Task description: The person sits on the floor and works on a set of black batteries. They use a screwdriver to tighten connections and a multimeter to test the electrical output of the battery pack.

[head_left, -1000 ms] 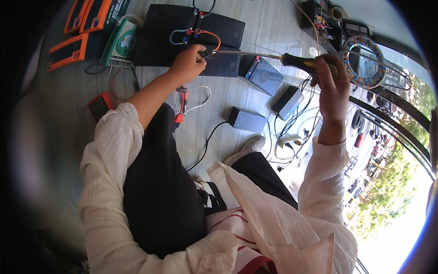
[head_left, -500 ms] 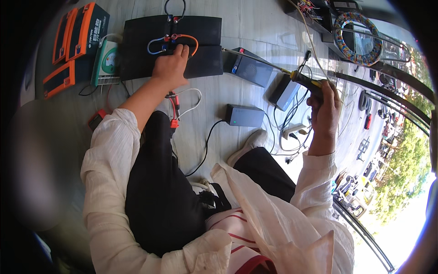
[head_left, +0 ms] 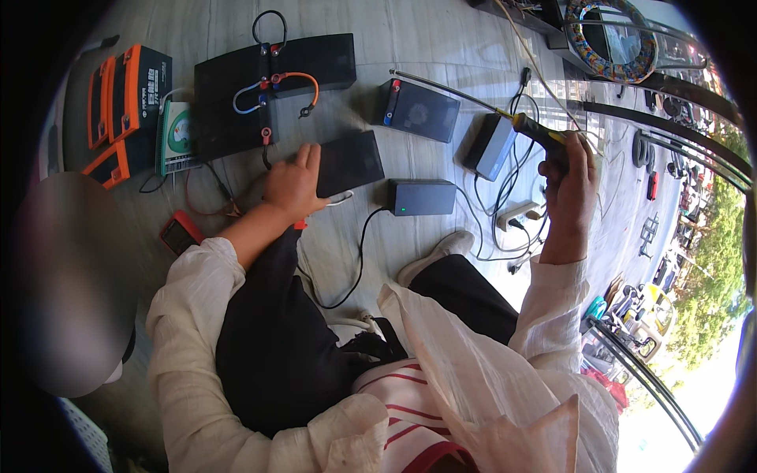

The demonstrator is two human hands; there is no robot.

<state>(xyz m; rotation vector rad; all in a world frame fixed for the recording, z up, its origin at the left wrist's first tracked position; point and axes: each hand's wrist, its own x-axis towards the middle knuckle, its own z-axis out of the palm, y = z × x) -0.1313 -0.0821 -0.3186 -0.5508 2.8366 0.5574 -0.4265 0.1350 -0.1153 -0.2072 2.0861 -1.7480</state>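
My left hand grips the left end of a black block-shaped battery, which stands at an angle, apart from the other black batteries. Those still lie together beyond it, with a blue cable, an orange cable and a black cable loop on their terminals. The orange cable's right end hangs loose. In my right hand is a long screwdriver with a black and yellow handle, its thin shaft pointing left over a dark box.
Orange-and-black batteries and a green-edged box stand at the left. A red meter lies near my left forearm. Two power adapters, cables and a power strip lie at the right. A blurred rounded shape fills the left edge.
My left hand has moved nearer to me, drawing one black battery away from the group. The orange cable's end has come free. My right hand still holds the screwdriver.
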